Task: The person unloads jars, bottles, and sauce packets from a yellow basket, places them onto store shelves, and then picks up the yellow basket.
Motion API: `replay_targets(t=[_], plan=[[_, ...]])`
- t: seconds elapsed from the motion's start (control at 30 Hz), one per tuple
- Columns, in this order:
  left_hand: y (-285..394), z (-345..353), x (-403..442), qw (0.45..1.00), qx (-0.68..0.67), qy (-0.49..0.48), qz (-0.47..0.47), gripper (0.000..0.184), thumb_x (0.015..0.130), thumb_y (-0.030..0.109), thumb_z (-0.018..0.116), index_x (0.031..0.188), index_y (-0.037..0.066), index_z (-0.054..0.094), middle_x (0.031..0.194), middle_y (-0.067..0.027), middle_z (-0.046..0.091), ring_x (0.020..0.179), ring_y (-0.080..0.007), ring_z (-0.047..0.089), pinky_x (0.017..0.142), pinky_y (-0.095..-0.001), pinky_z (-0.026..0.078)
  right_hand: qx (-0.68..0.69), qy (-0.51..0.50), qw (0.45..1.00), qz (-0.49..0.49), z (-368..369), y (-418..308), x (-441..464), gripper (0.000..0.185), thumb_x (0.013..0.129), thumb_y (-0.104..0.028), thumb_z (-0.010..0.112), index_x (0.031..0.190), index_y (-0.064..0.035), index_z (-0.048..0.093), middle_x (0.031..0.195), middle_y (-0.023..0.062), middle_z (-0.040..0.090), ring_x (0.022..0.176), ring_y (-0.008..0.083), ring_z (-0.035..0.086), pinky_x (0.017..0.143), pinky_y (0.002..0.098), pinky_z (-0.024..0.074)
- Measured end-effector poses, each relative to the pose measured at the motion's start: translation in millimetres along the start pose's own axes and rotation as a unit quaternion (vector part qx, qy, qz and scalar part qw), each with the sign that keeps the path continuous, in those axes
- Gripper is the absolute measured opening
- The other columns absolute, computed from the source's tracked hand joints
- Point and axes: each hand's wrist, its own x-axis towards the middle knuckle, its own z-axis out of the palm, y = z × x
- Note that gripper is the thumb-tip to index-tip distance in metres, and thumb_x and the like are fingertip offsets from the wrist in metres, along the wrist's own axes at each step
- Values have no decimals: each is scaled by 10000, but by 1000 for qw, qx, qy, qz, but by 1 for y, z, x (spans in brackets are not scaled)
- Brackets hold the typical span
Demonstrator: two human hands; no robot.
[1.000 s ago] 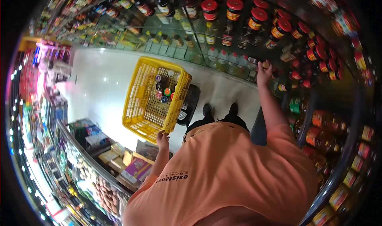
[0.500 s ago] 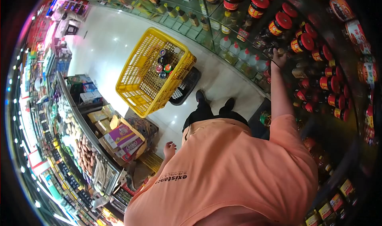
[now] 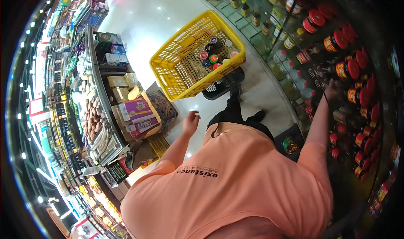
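Note:
My right hand [image 3: 332, 90] reaches to the shelf on the right, its fingers closed around the end of a dark bottle [image 3: 321, 83]; shadow hides part of the grip. Other dark bottles and red-lidded jars [image 3: 347, 69] surround it. My left hand [image 3: 191, 122] hangs in front of my body, fingers loosely curled, with no object visible in it. Ahead on the floor, a yellow shopping basket [image 3: 165, 81] holds several small jars and bottles with coloured caps [image 3: 213, 58].
Glass shelves [image 3: 269, 45] with bottles run along my right. To the left are a produce stand [image 3: 94, 117] and cardboard boxes with purple packs [image 3: 139, 108]. A black base [image 3: 225, 84] shows beside the basket, near my feet.
The view has turned, so basket and shelves appear farther right. My left hand has risen farther into view. My right hand remains at the bottle shelf.

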Motion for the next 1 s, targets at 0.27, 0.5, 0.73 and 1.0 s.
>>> replay_targets(t=[0.27, 0.5, 0.73, 1.0], plan=[[107, -42, 172, 991, 82, -35, 96, 381, 906, 205, 676, 1247, 45, 616, 929, -128, 735, 845, -237, 720, 773, -365, 557, -142, -159, 970, 119, -1, 69, -110, 580, 954, -470, 642, 1240, 30, 577, 1210, 222, 647, 1116, 361, 613, 944, 446, 484], [62, 22, 338, 972, 141, -183, 47, 787, 829, 446, 767, 1441, 55, 463, 1118, -193, 732, 962, -331, 724, 859, -413, 554, -20, -670, 694, 263, -181, -89, -333, 336, 1011, -339, 604, 1156, -37, 631, 1054, 187, 685, 989, 321, 666, 900, 445, 508], [43, 117, 400, 943, 126, -266, -154, 1054, 661, 573, 871, 1413, -30, 445, 1271, -235, 644, 1121, -339, 667, 941, -418, 537, -139, -645, 640, 394, -237, -205, -373, 368, 967, -326, 647, 1138, 0, 641, 1089, 206, 697, 1014, 351, 673, 912, 455, 510], [54, 126, 399, 937, 231, -209, -159, 819, 637, 597, 864, 1193, 26, 676, 1184, -193, 715, 1127, -317, 689, 976, -410, 530, -31, -565, 674, 475, -161, -253, -324, 259, 975, -220, 644, 1126, -9, 637, 962, 87, 688, 910, 174, 652, 818, 331, 529]])
